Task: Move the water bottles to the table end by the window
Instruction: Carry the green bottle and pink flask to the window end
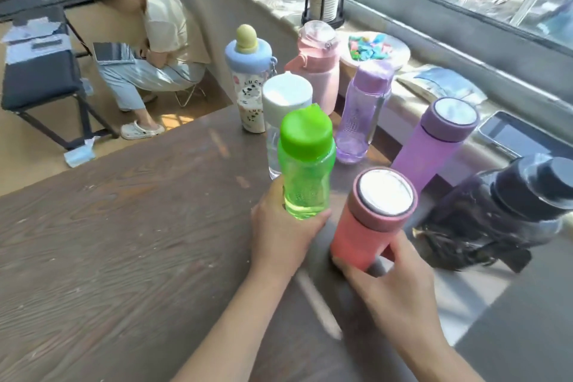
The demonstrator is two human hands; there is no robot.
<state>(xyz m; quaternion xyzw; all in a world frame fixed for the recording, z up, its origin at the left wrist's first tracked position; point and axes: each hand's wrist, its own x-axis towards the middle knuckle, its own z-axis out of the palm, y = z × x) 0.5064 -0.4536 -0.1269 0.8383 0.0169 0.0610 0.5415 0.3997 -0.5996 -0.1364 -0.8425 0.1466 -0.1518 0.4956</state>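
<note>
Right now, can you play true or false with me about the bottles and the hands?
1. The left hand holds the green bottle. True.
2. The right hand holds a blue bottle. False: it grips the coral bottle.
3. The green bottle has a red lid. False: its lid is green.
4. Two purple bottles stand near the window: the clear purple bottle and the matte purple bottle. True.
5. A phone lies on the sill. True.

Nine water bottles stand upright, clustered near the window: green bottle and coral flask nearest.
</note>
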